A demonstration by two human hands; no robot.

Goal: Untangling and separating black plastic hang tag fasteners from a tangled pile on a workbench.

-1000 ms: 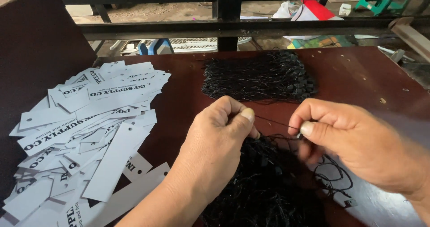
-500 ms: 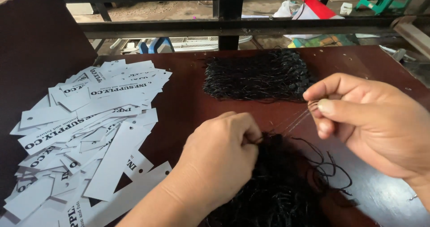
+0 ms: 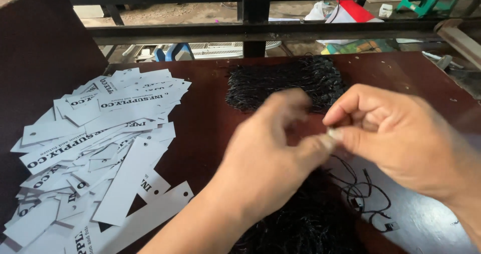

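Left of the near string heap, the pile of white punched tags lies untouched on the dark brown table. Above that heap our left hand has lifted, blurred, thumb tip meeting the right hand, which has come back in from its pull. Both hands pinch together at one spot, presumably on a thin black string, though we cannot tell; loose strings trail right of the heap, and the tidy bundle sits beyond it.

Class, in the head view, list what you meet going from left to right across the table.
Pile of white tags → left hand → right hand.
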